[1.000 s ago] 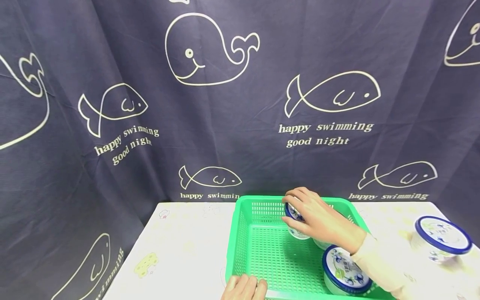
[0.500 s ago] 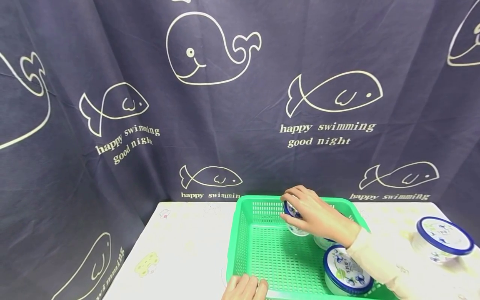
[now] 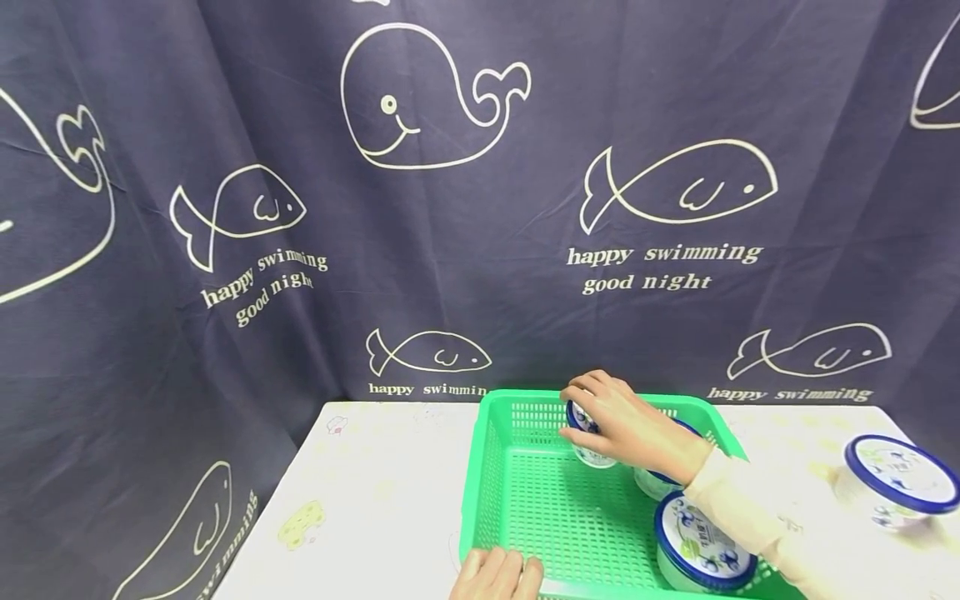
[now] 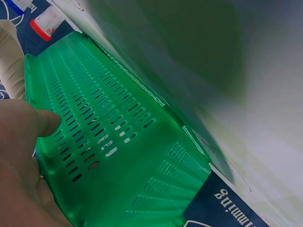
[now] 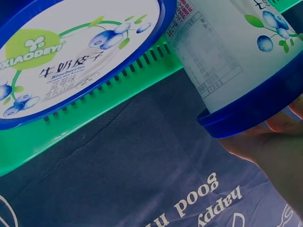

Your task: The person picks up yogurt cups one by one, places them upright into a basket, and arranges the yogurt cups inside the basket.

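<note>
My right hand (image 3: pixel 633 425) grips a plastic tub (image 3: pixel 595 457) with a blue-rimmed lid at the back of the green basket (image 3: pixel 470 500). Its fingers lie over the lid edge and partly hide the print. In the right wrist view, the blue rim of the held tub (image 5: pixel 255 104) rests against the fingers. My left hand (image 3: pixel 497 577) holds the basket's front rim, thumb on the outer wall in the left wrist view. Inside the basket, one blue-lidded tub (image 3: pixel 656 485) is partly behind my right wrist. A nearer tub (image 3: pixel 705 542) shows blueberries on its lid.
Another blue-lidded tub (image 3: pixel 903 475) stands on the white patterned table (image 3: pixel 375 500) to the right of the basket. A red-rimmed tub (image 4: pixel 46 22) appears at the left wrist view's top left. A dark whale-and-fish curtain (image 3: pixel 450 275) hangs behind the table.
My right hand and its tub have shifted slightly left and back within the basket, uncovering more of the tub behind the wrist. My left hand stays on the rim; the head view turned slightly left.
</note>
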`<state>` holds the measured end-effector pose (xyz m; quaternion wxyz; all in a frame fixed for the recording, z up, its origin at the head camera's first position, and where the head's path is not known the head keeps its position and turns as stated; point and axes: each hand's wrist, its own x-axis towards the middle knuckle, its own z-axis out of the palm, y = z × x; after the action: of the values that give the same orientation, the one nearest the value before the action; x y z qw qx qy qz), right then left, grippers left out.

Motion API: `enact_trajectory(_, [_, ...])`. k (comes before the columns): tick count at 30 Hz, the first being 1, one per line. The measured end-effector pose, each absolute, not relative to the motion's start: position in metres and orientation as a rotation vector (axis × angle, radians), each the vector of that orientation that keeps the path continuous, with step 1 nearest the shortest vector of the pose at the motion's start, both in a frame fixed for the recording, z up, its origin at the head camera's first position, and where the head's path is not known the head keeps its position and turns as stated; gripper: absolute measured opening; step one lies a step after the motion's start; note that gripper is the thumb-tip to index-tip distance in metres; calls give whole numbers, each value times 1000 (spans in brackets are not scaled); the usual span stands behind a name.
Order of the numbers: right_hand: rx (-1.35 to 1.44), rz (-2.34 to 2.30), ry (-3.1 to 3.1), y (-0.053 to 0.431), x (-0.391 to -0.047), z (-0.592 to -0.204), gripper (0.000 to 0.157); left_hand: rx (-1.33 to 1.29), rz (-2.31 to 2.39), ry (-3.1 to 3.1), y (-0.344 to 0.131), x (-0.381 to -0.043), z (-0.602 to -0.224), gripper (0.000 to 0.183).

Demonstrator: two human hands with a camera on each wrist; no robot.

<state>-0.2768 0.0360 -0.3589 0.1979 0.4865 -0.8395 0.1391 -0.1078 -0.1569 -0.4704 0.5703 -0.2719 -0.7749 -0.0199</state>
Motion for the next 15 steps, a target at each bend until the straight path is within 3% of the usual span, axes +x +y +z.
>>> enact_trajectory(15, [1391, 352, -2359, 36, -283, -374, 39, -632, -51, -1817, -155, -109, -480, 53])
